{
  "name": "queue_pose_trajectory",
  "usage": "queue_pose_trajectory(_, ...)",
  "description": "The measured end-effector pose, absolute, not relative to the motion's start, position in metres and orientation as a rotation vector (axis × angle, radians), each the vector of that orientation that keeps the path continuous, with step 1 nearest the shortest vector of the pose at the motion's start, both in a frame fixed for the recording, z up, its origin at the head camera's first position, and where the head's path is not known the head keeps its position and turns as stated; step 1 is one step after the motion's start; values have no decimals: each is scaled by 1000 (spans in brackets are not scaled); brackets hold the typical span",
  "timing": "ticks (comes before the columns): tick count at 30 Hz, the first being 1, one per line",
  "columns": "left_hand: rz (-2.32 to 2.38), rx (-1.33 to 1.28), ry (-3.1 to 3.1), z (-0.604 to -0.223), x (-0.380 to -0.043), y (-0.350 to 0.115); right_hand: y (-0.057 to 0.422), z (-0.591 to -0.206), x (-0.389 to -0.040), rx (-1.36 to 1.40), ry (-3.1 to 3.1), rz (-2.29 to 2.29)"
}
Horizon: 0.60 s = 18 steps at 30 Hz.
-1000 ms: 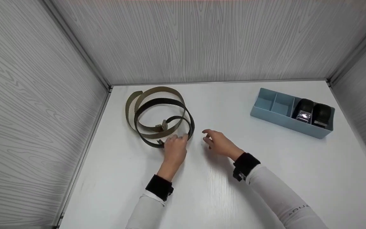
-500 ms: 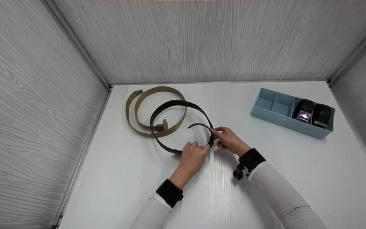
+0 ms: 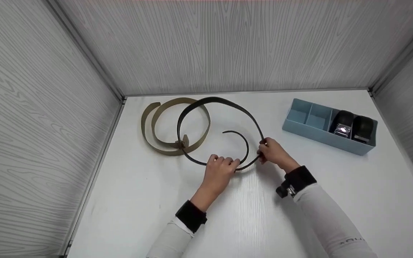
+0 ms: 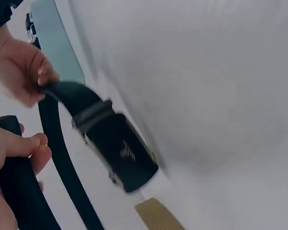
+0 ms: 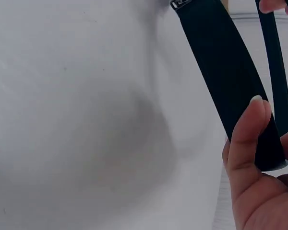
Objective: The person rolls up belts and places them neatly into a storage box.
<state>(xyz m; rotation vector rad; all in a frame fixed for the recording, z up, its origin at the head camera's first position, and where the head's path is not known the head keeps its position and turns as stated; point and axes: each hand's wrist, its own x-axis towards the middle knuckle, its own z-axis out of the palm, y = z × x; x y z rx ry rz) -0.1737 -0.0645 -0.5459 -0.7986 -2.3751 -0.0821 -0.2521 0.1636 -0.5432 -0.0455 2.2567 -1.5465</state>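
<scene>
A black belt is held in a wide open loop over the table. My left hand grips the strap at the front of the loop, and a free end curls up inside it. On the loop's right side my right hand pinches the strap; the right wrist view shows the thumb and fingers on the dark strap. In the left wrist view the belt's dark buckle, with a small emblem on it, hangs near the right hand. Behind the loop's left part lies a tan belt, loosely coiled, its buckle partly overlapped.
At the right stands a light blue divided box. Its two right compartments hold rolled black belts, one with a shiny silver buckle; the two left ones are bare. Grey wood-patterned walls border the white table behind and at the sides.
The black belt has moved right, away from the tan belt, and its loop has widened. My right hand has taken hold of it and pulled rightward; my left hand has shifted right, still holding.
</scene>
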Motion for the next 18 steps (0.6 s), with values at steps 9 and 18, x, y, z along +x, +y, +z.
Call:
queue_pose_trajectory(9,-79,-825,-2418,-546,-180,-82,232,-527,-237,-39,2405,-1355)
queue_pose_trajectory(18,-80,-963,-2588,-561,-186,-97,275,-526,-221,-182,2304,-1171)
